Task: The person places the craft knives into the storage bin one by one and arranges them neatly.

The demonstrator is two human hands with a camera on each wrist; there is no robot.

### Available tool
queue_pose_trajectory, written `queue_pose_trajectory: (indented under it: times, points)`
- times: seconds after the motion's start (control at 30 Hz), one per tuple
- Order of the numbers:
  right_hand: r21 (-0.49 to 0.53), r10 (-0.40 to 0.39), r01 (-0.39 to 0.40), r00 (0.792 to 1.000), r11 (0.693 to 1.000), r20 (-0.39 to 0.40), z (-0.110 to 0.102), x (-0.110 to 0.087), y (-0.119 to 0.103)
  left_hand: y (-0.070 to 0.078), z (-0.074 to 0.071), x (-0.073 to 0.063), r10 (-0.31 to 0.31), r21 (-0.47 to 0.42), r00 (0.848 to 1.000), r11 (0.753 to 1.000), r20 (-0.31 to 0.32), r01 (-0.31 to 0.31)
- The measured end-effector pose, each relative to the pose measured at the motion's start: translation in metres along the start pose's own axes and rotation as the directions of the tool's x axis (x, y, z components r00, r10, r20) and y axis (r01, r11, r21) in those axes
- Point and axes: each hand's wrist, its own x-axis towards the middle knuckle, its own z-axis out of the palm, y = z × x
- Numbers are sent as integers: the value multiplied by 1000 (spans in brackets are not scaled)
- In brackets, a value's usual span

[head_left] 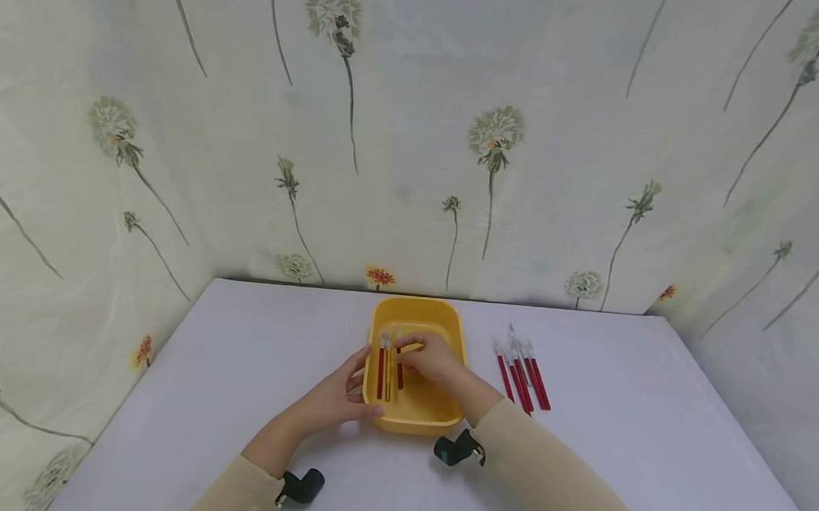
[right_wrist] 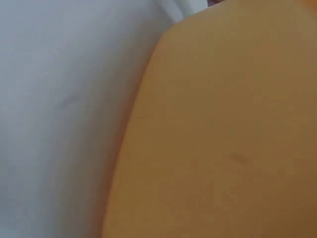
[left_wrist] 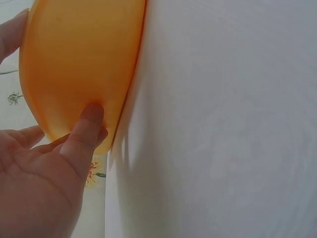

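Observation:
A yellow plastic tray point(head_left: 414, 426) sits on the white table. My left hand point(head_left: 336, 394) holds its near left corner, thumb by the front rim and fingers along the side. In the left wrist view, digits of the left hand point(left_wrist: 49, 168) press on the tray's outer wall point(left_wrist: 84, 49). Over the tray's inside, my right hand point(head_left: 433, 357) pinches a dark red paintbrush point(head_left: 400, 376), partly hidden by the fingers. Left of it lie a red paintbrush point(head_left: 380, 373) and a yellow one point(head_left: 388, 378), side by side and pale tips away from me. Only the tray's wall point(right_wrist: 213, 124) fills the right wrist view.
To the right of the tray, several red-handled paintbrushes point(head_left: 524, 377) lie in a loose group on the table point(head_left: 616, 421). A curtain point(head_left: 416, 132) with printed dandelions hangs behind the table's far edge.

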Motion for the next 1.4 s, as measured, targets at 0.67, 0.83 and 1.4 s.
queue_pose_trajectory:
  times: [0.67,0.83,1.4]
  points:
    - [-83,47,-46,999,996,16,6,5,6,1,0,1,-6,6,1000,1000,9,6]
    - [-112,44,-42,999,993,19,7,4,3,0,-1,2,-13,19,1000,1000,2,13]
    - [-121,25,-21,999,992,32,7,6,6,0,1,1,-17,31,1000,999,-11,18]
